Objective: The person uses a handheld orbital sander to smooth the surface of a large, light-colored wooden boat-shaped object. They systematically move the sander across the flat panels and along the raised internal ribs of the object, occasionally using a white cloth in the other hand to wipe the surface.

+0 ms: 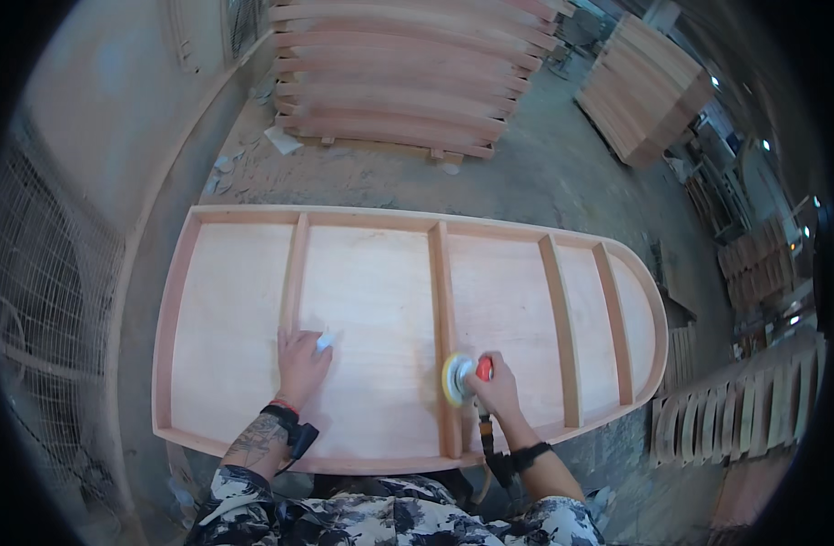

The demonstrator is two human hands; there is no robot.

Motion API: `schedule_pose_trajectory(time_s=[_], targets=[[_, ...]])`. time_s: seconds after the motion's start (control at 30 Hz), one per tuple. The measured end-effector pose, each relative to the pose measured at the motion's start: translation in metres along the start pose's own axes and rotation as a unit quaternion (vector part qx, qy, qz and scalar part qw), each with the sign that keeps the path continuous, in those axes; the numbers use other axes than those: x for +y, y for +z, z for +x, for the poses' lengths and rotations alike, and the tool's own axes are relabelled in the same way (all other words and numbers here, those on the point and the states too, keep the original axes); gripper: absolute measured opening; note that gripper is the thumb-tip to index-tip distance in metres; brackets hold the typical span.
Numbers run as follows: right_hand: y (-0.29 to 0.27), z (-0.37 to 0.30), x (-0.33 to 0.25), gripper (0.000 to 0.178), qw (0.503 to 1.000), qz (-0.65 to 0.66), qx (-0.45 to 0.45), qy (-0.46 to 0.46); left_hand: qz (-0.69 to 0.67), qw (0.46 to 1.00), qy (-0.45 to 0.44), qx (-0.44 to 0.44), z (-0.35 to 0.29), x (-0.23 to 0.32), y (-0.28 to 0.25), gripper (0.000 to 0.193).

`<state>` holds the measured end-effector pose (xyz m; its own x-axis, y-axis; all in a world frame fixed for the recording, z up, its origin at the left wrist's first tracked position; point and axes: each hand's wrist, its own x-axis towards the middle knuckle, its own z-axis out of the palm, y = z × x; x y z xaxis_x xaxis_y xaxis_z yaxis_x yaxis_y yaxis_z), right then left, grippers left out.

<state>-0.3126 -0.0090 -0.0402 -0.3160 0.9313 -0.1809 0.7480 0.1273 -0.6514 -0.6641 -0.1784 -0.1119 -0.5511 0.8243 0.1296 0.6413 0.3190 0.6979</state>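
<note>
A long wooden panel frame with a raised rim, several cross slats and one rounded end lies before me. My right hand is closed round the red body of an air sander. Its round yellow-edged pad is tilted on edge and meets the middle slat. A hose runs from the tool back along my right wrist. My left hand rests beside the left slat, its fingers bent around a small white piece, perhaps folded paper or abrasive. Most of that piece is hidden by the fingers.
Beyond the panel stands a tall stack of curved wooden parts, with another stack at the far right. A row of slatted wooden pieces stands on the right. Wire mesh and a wall run along the left. Scraps litter the floor.
</note>
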Motion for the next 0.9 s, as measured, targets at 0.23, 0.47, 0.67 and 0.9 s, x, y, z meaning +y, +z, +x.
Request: schedule_pose_trajectory(time_s=[0.23, 0.47, 0.67, 0.9], targets=[[-0.002, -0.083, 0.029, 0.054, 0.997, 0.044, -0.012, 0.067, -0.067, 0.994, 0.080, 0.007, 0.055, 0.035, 0.083, 0.042], [-0.011, -0.080, 0.026, 0.059, 0.998, 0.060, -0.002, 0.031, -0.069, 0.997, -0.013, -0.044, 0.099, 0.035, 0.113, 0.047], [-0.014, 0.050, -0.030, 0.056, 0.996, 0.007, -0.076, -0.038, 0.038, 0.996, 0.079, -0.017, 0.102, 0.039, 0.116, 0.047], [-0.006, 0.248, -0.117, 0.039, 0.948, -0.206, -0.112, -0.218, 0.048, 0.996, 0.078, -0.014, 0.111, 0.035, 0.114, 0.038]])
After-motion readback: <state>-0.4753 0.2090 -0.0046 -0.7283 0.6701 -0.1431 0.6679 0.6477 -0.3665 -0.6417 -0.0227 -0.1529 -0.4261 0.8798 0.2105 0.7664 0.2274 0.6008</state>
